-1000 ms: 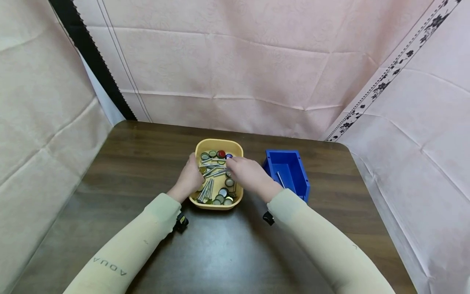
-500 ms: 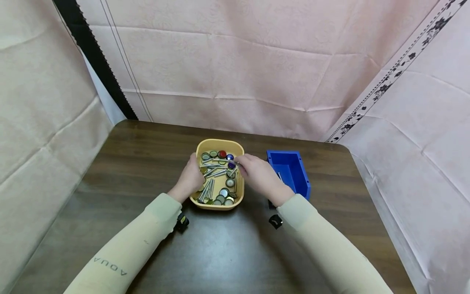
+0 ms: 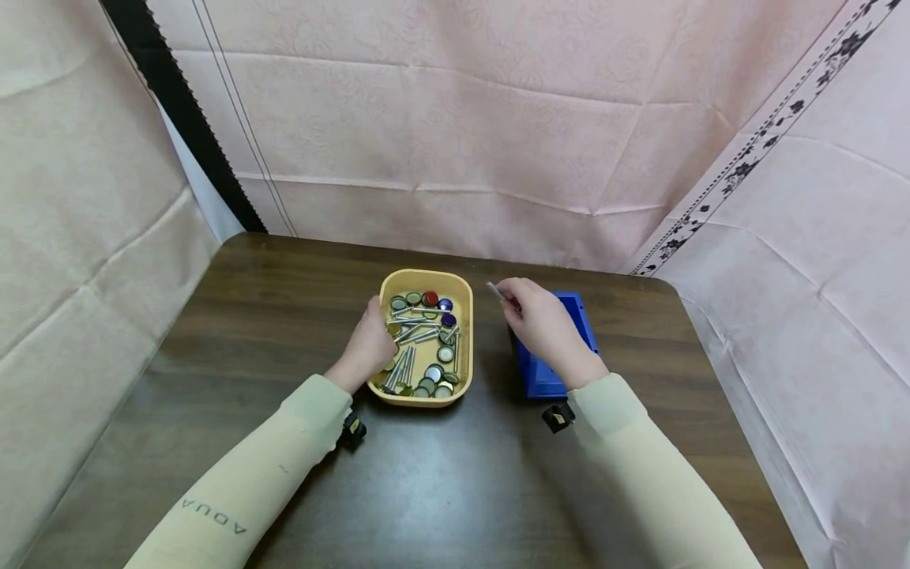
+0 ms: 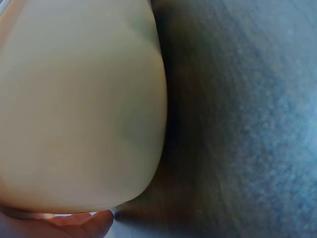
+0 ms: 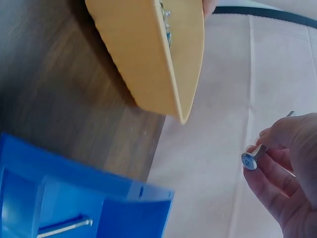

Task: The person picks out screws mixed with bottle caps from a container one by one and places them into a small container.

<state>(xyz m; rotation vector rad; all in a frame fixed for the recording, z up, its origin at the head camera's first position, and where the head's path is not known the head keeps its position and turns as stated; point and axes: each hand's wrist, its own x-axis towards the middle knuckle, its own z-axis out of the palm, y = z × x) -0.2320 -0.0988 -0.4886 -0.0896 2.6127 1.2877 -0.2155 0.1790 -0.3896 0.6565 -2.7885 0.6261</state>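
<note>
Here we are, watching the right hand (image 3: 538, 316) pinching a metal bolt (image 5: 249, 161) above the blue bin (image 3: 546, 387), its tip poking out left, while the left hand (image 3: 371, 340) is gripping the yellow tray (image 3: 425, 277) by its left side. One placed bolt (image 5: 64, 228) is lying in the bin; we're counting many loose bolts (image 3: 407, 367) remaining in the tray, mingling with bottle caps (image 3: 445, 354), so we're judging this as early going. Bare surface (image 3: 441, 474) is running between the containers and stretching wider nearside; its back edge is lying close behind them, cloth (image 3: 441, 158) hanging beyond.
</note>
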